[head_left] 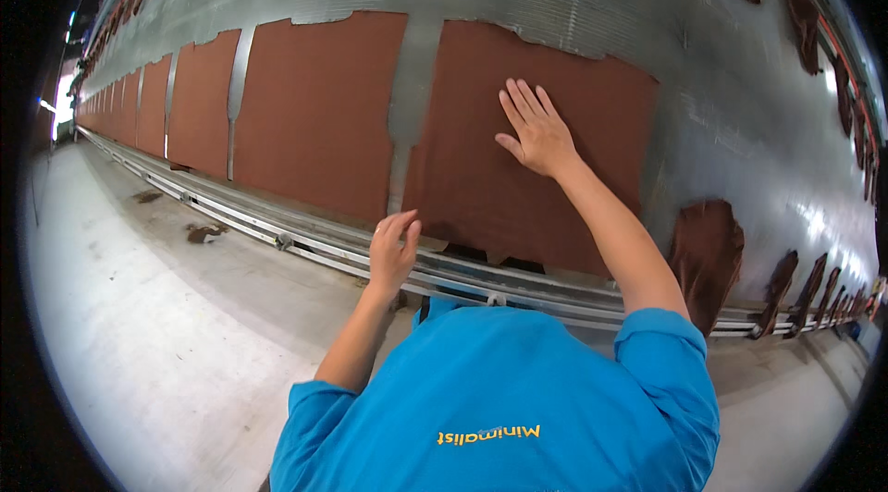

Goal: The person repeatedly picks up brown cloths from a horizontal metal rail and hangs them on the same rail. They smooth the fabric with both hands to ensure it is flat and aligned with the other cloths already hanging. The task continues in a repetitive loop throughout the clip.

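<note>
A brown fabric panel [527, 187] lies flat on a long grey metal table in front of me. My right hand [539, 131] rests palm down on its upper middle, fingers stretched out. Near the panel's lower left corner is my left hand [394, 250], its fingers loosely bent and a little apart, with nothing visible in them. Whether those fingertips touch the fabric I cannot make out. To the left, across a narrow strip of bare metal, lies another flat brown panel [319, 113].
More flat brown panels [202, 104] run in a row to the far left. Crumpled brown pieces [707, 261] hang over the table edge at right, others along the far side. A metal rail [324, 252] follows the near edge, above a pale floor [157, 279].
</note>
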Action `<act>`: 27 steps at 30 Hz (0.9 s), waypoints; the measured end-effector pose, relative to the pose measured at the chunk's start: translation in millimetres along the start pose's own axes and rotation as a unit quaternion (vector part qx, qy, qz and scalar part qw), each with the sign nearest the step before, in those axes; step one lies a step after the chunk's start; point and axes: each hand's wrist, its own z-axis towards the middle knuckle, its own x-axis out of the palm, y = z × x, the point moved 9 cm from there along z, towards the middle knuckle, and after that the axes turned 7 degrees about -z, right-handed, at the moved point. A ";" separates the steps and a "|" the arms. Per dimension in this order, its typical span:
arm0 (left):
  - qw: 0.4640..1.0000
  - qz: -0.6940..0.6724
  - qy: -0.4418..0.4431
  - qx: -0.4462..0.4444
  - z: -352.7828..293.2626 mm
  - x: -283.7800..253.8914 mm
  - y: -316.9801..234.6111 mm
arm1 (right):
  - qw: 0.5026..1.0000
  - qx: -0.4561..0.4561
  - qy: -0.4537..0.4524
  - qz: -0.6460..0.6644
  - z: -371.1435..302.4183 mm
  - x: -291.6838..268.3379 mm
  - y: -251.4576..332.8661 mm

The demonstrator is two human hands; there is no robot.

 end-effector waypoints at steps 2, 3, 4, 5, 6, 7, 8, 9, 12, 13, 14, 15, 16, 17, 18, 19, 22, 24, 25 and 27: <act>0.999 0.018 -0.026 -0.028 -19.2 -13.1 22.6 | 1.000 -0.017 -0.014 -0.009 44.8 4.6 -14.8; 0.998 0.028 -0.037 -0.041 -25.5 -16.5 31.6 | 0.999 -0.017 -0.021 -0.018 66.1 8.3 -23.5; 0.997 0.007 -0.044 -0.064 -30.6 -16.2 40.4 | 0.999 -0.017 -0.029 -0.026 86.8 10.5 -30.6; 0.995 -0.014 -0.050 -0.086 -34.5 -14.2 48.8 | 0.998 -0.009 -0.038 -0.042 107.0 11.4 -40.9; 0.992 -0.035 -0.053 -0.111 -38.2 -9.9 56.1 | 0.998 -0.001 -0.043 -0.054 123.5 12.4 -49.0; 0.993 -0.022 -0.066 -0.092 -34.4 -8.3 51.3 | 0.997 0.010 -0.046 -0.068 131.6 13.5 -54.3; 0.990 -0.014 -0.069 -0.119 -32.2 -6.4 54.1 | 0.996 0.021 -0.046 -0.070 136.3 17.2 -55.5; 0.987 -0.006 -0.071 -0.143 -27.9 -4.1 52.8 | 0.996 0.034 -0.046 -0.074 140.4 19.9 -55.0; 0.979 -0.013 -0.071 -0.193 -14.3 6.3 64.8 | 0.993 0.055 -0.052 -0.086 132.1 17.6 -56.8; 0.977 -0.008 -0.042 -0.208 -8.9 6.3 69.2 | 0.993 0.056 -0.052 -0.086 122.1 16.2 -55.0; 0.975 -0.001 -0.013 -0.223 -4.8 9.7 70.4 | 0.993 0.057 -0.051 -0.085 110.0 14.2 -53.7; 0.976 -0.028 -0.033 -0.214 -0.2 4.2 61.9 | 0.995 0.074 -0.051 -0.046 94.9 9.3 -60.6; 0.983 -0.024 -0.033 -0.177 3.0 1.9 56.2 | 0.990 0.110 -0.038 -0.077 79.3 5.3 -76.9; 0.989 -0.020 -0.033 -0.140 5.0 -2.8 53.0 | 0.983 0.146 -0.026 -0.106 62.5 1.3 -96.3; 0.994 -0.015 -0.033 -0.102 6.8 -5.6 49.1 | 0.974 0.183 -0.013 -0.135 45.2 -1.2 -117.8; 0.987 -0.085 -0.037 -0.131 5.7 -4.4 56.2 | 0.965 0.216 -0.024 -0.150 25.8 -4.1 -139.8; 0.936 -0.294 -0.051 -0.184 0.5 16.1 85.1 | 0.942 0.274 -0.027 -0.191 -21.7 -8.5 -179.6; 0.938 -0.311 -0.028 -0.149 16.1 23.4 64.9 | 0.940 0.286 -0.049 -0.178 -46.1 -4.9 -183.8; 0.959 -0.255 -0.008 -0.125 30.5 17.0 36.5 | 0.945 0.277 -0.060 -0.165 -49.6 -4.2 -174.4; 0.972 -0.200 0.053 -0.116 33.0 20.0 37.7 | 0.962 0.231 -0.059 -0.134 -44.6 -1.4 -132.9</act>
